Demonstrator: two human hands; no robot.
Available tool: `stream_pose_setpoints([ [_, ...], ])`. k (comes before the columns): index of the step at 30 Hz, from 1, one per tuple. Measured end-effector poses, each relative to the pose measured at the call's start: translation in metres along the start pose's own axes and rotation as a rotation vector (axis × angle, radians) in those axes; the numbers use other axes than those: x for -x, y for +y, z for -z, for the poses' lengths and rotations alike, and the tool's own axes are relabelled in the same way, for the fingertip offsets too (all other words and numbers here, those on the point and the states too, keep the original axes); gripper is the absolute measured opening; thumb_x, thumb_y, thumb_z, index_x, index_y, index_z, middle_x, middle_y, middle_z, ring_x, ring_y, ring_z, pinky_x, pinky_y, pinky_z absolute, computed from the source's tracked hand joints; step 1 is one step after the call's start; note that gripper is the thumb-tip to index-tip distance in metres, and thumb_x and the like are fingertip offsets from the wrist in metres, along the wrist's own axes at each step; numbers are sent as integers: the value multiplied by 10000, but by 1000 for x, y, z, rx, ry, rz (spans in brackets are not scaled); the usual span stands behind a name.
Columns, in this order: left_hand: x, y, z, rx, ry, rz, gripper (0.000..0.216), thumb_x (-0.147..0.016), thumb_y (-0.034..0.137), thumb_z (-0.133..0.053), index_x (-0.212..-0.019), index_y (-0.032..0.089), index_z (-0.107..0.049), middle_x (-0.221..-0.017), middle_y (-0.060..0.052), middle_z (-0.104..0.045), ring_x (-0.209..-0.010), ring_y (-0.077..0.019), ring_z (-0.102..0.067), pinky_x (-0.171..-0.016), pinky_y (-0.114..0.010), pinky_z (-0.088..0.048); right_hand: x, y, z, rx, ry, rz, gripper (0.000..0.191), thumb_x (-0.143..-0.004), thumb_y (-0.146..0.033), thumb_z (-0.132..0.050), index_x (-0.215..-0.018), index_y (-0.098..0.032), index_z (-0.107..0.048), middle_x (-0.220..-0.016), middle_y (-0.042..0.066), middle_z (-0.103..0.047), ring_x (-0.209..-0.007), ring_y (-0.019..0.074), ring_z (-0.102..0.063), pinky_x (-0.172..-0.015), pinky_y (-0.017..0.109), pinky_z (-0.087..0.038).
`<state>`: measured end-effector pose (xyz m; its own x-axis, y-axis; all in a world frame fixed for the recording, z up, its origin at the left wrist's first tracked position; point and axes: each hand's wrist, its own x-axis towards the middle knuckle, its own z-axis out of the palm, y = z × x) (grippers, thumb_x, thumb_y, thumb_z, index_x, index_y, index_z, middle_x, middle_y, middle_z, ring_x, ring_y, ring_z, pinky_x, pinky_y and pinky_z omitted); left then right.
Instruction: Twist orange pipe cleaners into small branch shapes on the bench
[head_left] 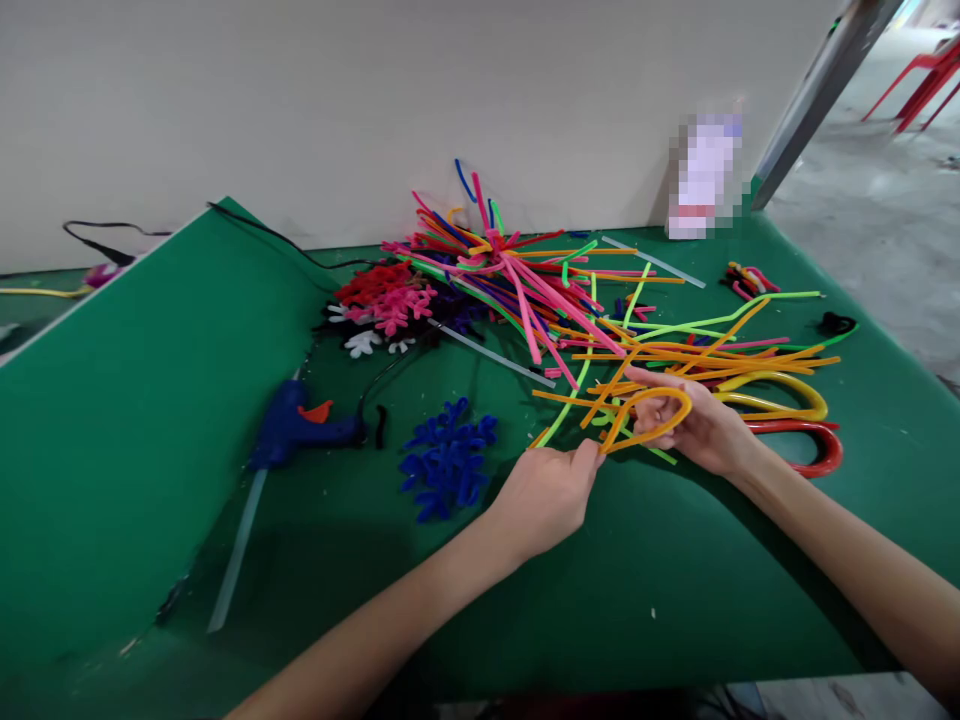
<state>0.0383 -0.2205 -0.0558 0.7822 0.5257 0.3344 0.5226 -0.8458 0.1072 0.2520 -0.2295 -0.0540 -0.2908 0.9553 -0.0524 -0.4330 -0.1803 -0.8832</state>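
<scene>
left hand: pinching ends of orange loop | right hand: at loop's far side, grip unclear | loop: between hands | right: yellow handle, red handle | far: fuzzy-stem heap | left: blue snowflake, then glue gun

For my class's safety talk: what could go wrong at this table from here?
The right hand is close to the red scissor handle, which might get knocked. Loose orange stems lie around that hand and could tangle with the orange loop pinched in the left hand. The blue glue gun lies on its side; if hot, which I cannot tell, it could burn someone.
</scene>
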Motion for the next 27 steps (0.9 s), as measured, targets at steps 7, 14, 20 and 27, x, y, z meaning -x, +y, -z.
stream_pose_setpoints([
  [7, 2, -2, 6, 257, 63, 197, 288, -911, 229, -381, -628, 185, -412, -425, 71, -325, -352, -85, -320, -414, -244, -188, -1, -1, 4, 8, -70, 12, 400, -828, -513, -551, -1056, -207, -672, -641, -6, -434, -524, 100, -329, -453, 231, -187],
  [14, 1, -9, 12, 595, -15, 330, 364, -893, 248, -393, -555, 197, -268, -442, 77, -224, -375, -67, -245, -435, -234, -188, -1, 2, 6, -16, -221, 23, 363, -801, -467, -628, -1082, -238, -651, -725, 2, -471, -601, 110, -403, -494, 227, -247],
  [20, 1, -11, 9, 649, 56, 374, 384, -883, 225, -385, -515, 194, -284, -442, 76, -204, -385, -67, -235, -436, -237, -203, -2, 1, 3, 4, -220, 2, 471, -732, -487, -697, -1130, -247, -623, -758, 8, -499, -651, 123, -418, -540, 243, -306],
  [27, 0, -12, 9, 620, 64, 351, 382, -890, 224, -397, -525, 194, -290, -441, 80, -221, -379, -59, -248, -427, -228, -204, -7, 3, 2, 65, -89, 114, 272, -770, -432, -685, -966, -244, -693, -776, 7, -530, -664, 105, -460, -546, 237, -341],
])
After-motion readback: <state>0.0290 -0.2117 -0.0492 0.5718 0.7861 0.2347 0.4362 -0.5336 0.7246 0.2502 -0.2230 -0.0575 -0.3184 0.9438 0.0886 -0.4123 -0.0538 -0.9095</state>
